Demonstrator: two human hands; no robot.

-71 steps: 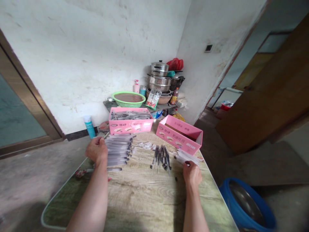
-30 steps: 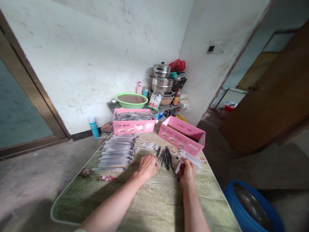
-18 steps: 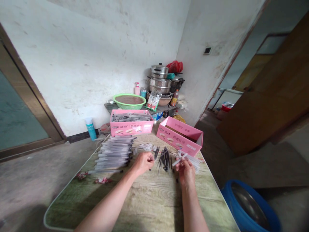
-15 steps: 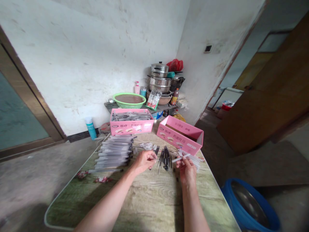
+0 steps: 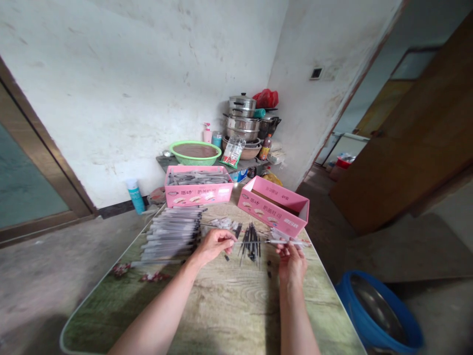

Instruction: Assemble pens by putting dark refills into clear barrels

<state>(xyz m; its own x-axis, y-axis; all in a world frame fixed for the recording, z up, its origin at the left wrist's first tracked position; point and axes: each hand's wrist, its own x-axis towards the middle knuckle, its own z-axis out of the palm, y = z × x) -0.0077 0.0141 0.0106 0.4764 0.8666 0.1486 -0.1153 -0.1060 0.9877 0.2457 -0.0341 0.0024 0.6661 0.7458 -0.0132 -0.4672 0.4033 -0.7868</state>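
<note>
My left hand pinches one end of a thin dark pen refill, which stretches level toward the right. In the fingers of my right hand lies a whitish pen barrel, and the refill's other end meets its left end; how far inside it reaches cannot be made out. Beneath the refill is a fanned heap of black refills. Whitish barrels lie behind my right hand. To the left, assembled-looking pens with dark ends form a long row. Small pale pieces are scattered behind my left hand.
A pink box full of pens stands at the table's back left, another pink box at back right. Small black pieces dot the wood-patterned table. Behind are a green basin and stacked pots; a blue tub stands right.
My hands have moved apart and the refill now spans between them. The barrel, tilted before, lies nearly level and in line with it. The view has shifted slightly.
</note>
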